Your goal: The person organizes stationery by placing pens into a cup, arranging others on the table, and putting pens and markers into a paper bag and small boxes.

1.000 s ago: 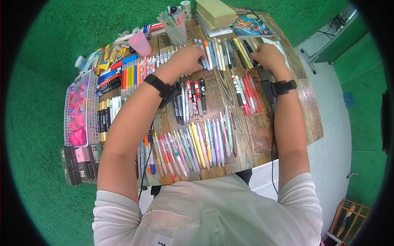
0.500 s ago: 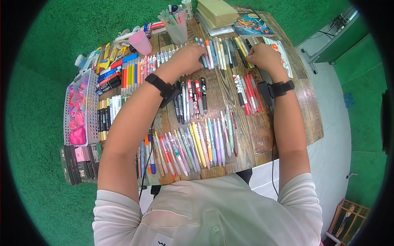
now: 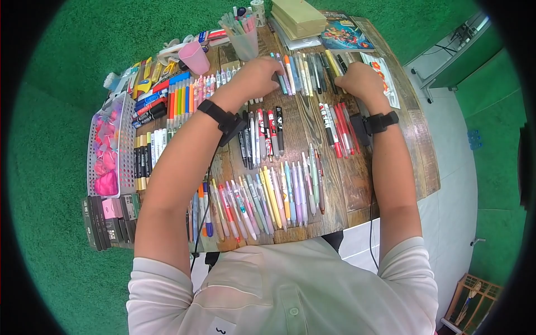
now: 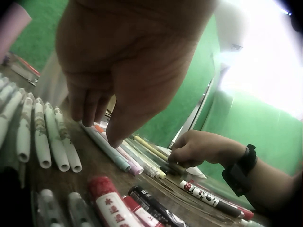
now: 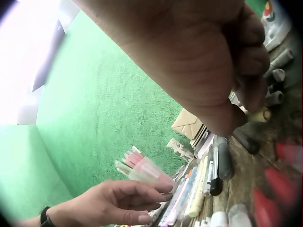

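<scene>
My left hand (image 3: 258, 79) rests at the left end of the upper row of pens, its fingers loosely extended beside the teal pen (image 4: 111, 151). In the right wrist view its fingertips touch the row's edge. At the row's other end my right hand (image 3: 362, 82) has curled fingers, with thumb and forefinger around the lower end of a yellow pen (image 3: 333, 63). That pen's end (image 5: 263, 114) shows beside the fingertips in the right wrist view. Between the hands lie orange-capped, blue, cream and dark pens. Several dark and grey pens (image 5: 279, 75) sit right of the yellow one.
Red pens (image 3: 344, 128), red-and-black markers (image 3: 271, 131) and pastel pens (image 3: 285, 195) lie nearer the body. A frosted cup of pens (image 3: 244, 43) and a pink cup (image 3: 194, 57) stand behind the left hand. A white basket (image 3: 128, 145) is at the left edge.
My right hand has shifted slightly left, then down, onto the yellow pen's lower end, uncovering more of the flowered white sheet. The left hand stays almost in place.
</scene>
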The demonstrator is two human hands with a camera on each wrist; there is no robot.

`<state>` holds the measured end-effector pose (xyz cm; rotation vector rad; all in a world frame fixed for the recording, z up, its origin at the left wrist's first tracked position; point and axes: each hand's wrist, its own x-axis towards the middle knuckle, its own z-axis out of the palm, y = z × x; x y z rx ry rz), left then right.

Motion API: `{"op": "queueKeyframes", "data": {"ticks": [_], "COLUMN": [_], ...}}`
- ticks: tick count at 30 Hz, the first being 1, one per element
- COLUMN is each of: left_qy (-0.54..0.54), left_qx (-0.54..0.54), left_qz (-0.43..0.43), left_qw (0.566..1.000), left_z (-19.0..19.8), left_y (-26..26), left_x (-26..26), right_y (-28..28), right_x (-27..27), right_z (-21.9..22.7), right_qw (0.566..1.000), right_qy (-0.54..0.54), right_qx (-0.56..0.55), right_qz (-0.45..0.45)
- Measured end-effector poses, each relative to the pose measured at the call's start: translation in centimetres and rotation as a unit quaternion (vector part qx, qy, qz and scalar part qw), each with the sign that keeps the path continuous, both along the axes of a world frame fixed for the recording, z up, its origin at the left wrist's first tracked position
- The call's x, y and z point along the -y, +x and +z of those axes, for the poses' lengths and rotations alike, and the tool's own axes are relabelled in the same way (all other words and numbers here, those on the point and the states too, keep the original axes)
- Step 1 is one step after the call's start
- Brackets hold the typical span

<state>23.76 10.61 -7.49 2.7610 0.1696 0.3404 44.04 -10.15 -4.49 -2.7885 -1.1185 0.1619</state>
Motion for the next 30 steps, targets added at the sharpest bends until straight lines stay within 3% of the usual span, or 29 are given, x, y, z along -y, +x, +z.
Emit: {"op": "queueKeyframes", "data": {"ticks": [5, 7, 11, 14, 16, 17, 19, 20, 22, 29, 30], "left_qy": [-0.012, -0.13, -0.107, -0.025, -0.281, -0.28, -0.455, -0.454, -0.571, -0.593, -0.56], "left_qx": [0.001, 0.012, 0.025, 0.052, -0.069, -0.066, -0.025, -0.024, -0.034, 0.011, 0.025], "left_qz": [0.043, 0.123, 0.114, 0.087, 0.18, 0.181, 0.195, 0.195, 0.157, 0.162, 0.183], "left_qw": [0.999, 0.984, 0.987, 0.995, 0.94, 0.94, 0.869, 0.869, 0.805, 0.789, 0.807], "left_z": [1.6, 1.9, 0.5, 0.3, 1.5, 1.3, 0.5, 0.7, 1.1, 0.2, 0.2], "left_y": [-0.1, -0.1, 0.1, 0.1, 0.4, 0.7, 1.2, 1.3, 1.4, 1.6, 1.5], "left_x": [-0.3, -0.1, -1.3, -1.5, -0.7, -0.7, -0.8, -0.6, -0.1, -0.5, -0.8], "right_y": [0.2, 0.3, -0.6, -2.0, -3.2, -3.9, -5.8, -6.6, -7.1, -6.8, -6.4], "right_x": [0.1, -0.2, -0.8, -0.9, -1.6, -2.0, -2.7, -3.0, -3.4, -3.2, -3.2], "right_z": [1.0, 0.9, 0.5, 0.3, -0.5, -0.6, 0.1, 0.3, -0.7, -0.7, -0.6], "right_qw": [0.999, 0.997, 0.987, 0.972, 0.971, 0.969, 0.975, 0.977, 0.981, 0.968, 0.972], "right_qy": [0.02, 0.051, 0.11, 0.17, 0.169, 0.168, 0.126, 0.085, 0.085, 0.148, 0.139], "right_qx": [-0.028, -0.052, -0.094, -0.109, -0.095, -0.079, -0.108, -0.138, -0.102, -0.127, -0.119], "right_qz": [0.01, 0.029, 0.073, 0.122, 0.142, 0.161, 0.15, 0.135, 0.144, 0.16, 0.147]}}
